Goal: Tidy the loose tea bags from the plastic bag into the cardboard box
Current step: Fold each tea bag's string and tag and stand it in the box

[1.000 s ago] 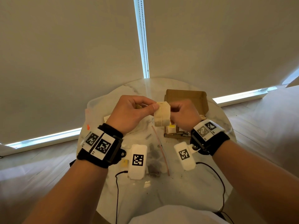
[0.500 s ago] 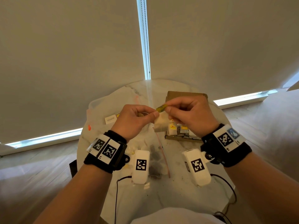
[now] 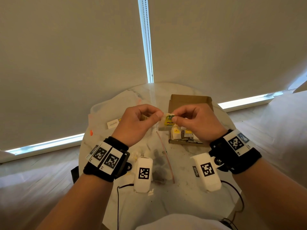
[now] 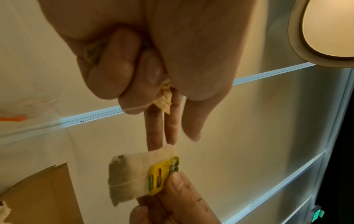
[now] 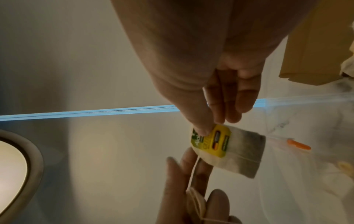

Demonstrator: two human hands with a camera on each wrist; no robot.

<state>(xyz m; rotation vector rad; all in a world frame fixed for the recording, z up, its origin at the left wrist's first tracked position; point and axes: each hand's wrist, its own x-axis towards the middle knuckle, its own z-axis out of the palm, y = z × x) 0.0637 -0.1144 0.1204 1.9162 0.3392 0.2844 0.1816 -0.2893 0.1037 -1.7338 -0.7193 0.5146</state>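
Observation:
A tea bag (image 3: 163, 126) with a yellow tag (image 3: 169, 121) hangs between both hands above the table. My right hand (image 3: 173, 117) pinches the tag against the bag (image 5: 243, 154) with thumb and fingers. My left hand (image 3: 157, 115) touches the bag's left edge; its curled fingers grip a second, crumpled tea bag (image 4: 164, 100), and a string runs from there to the hanging bag (image 4: 126, 178). The open cardboard box (image 3: 189, 100) lies behind the right hand with several tea bags (image 3: 182, 135) in it. The clear plastic bag (image 3: 103, 110) lies flat at the left, with an orange slider (image 3: 91, 132).
A round marble table (image 3: 182, 193) carries everything, with dark tea crumbs (image 3: 159, 160) near the middle. A white packet (image 3: 113, 124) lies on the plastic bag. Black cables (image 3: 118, 205) run off the front edge. Closed blinds (image 3: 83, 47) stand right behind the table.
The right hand lifted the yellow tag up off the tea bag, then laid it flat against the bag's face. Both hands stayed close together above the table.

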